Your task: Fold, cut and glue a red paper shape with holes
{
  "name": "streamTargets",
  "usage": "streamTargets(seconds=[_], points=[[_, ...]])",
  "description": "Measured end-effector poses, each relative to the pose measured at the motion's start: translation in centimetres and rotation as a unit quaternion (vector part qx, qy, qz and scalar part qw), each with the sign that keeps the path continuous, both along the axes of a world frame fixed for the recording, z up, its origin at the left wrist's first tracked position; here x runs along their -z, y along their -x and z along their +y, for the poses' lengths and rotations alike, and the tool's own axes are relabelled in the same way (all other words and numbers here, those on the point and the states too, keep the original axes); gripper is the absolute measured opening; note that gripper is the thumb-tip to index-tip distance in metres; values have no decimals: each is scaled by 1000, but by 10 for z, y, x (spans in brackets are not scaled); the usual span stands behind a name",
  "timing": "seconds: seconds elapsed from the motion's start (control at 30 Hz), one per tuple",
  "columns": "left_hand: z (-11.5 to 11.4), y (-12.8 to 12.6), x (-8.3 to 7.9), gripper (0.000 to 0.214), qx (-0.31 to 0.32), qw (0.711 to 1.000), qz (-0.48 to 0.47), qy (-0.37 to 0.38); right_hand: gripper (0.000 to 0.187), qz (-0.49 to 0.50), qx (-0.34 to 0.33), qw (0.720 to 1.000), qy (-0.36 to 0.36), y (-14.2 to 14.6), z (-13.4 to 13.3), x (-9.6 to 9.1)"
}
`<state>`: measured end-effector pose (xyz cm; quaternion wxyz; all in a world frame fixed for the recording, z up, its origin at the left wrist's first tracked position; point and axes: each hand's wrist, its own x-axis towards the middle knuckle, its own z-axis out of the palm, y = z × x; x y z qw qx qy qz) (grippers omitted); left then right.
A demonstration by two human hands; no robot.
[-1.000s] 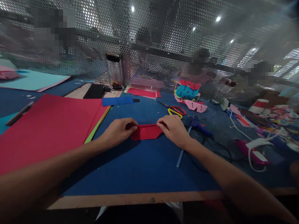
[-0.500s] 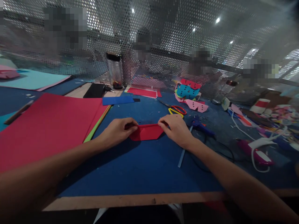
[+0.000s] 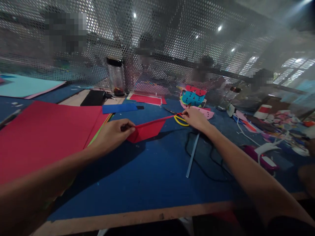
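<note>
My left hand (image 3: pixel 114 132) pinches the left end of a red folded craft-sheet piece (image 3: pixel 147 130), held tilted just above the table. A thin red strip runs from the piece's top edge toward the right. At that strip's far end, my right hand (image 3: pixel 195 118) has its thumb and fingers closed. Scissors with a yellow handle (image 3: pixel 182 122) lie beside the right fingertips, partly covered. Below the right wrist a clear glue stick (image 3: pixel 193 157) points toward me; the blue glue gun behind it is mostly hidden by the forearm.
Large red sheets (image 3: pixel 51 131) cover the left side. A blue strip (image 3: pixel 119 108), black phone-like object (image 3: pixel 93 98) and glass bottle (image 3: pixel 115 77) stand or lie behind. Decorated cutouts (image 3: pixel 194 97) sit at back. Scraps, a white cord (image 3: pixel 268 147) and magenta tool (image 3: pixel 265 160) crowd the right.
My hands have moved apart, the right one up and away toward the scissors. The red piece has risen and tilted, with a thin strip now stretched out to the right hand.
</note>
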<state>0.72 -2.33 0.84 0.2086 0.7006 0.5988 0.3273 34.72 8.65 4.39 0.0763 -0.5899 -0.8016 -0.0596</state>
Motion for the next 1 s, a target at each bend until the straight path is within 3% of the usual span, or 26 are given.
streamTargets(seconds=[0.1,0.3,0.4,0.57,0.73,1.0], points=[[1,1,0,26,-6,1000,-10,7,26,-34,3,999,38,3,13,8],[3,2,2,26,11,999,-46,8,36,-82,53,994,43,9,26,14],[6,5,-7,27,3,994,-104,16,38,-100,69,989,80,8,34,10],[11,15,-26,28,-72,980,-184,3,47,-118,63,985,112,6,42,7],[17,20,-21,28,-71,975,-211,15,46,-106,75,987,94,7,39,7],[16,15,-15,28,-57,973,-222,30,26,-43,55,995,78,-3,15,-12]])
